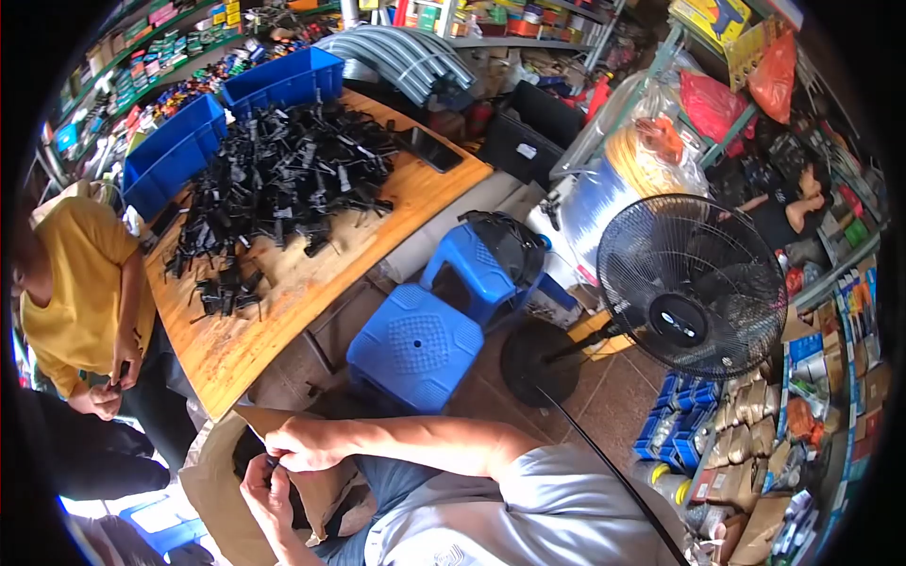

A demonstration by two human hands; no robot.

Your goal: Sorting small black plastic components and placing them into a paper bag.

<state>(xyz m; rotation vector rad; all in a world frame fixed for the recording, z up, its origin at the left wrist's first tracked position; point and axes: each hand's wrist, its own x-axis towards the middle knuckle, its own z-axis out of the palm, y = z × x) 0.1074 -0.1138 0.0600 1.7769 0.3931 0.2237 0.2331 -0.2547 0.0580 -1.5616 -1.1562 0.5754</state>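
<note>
Both of my hands meet above an open brown paper sack (pixel 215 486) by my lap. My right hand (pixel 310 443) reaches in from the right, its fingers closed at a small dark piece (pixel 273 461). Just below it, my left hand (pixel 268 498) pinches the same piece, which is mostly hidden by fingers; its exact kind does not show. Up on the wooden table (pixel 311 297), a large heap of small black plastic parts (pixel 283 170) is spread out. What lies inside the sack is dark and hard to make out.
Blue bins (pixel 179 156) back the heap, and a phone (pixel 429 149) lies on the table. Blue stools (pixel 415 344) and a standing fan (pixel 692 288) are to the right. A co-worker in a yellow top (pixel 80 283) holds something small at left. Loaded shelves (pixel 840 377) line the right.
</note>
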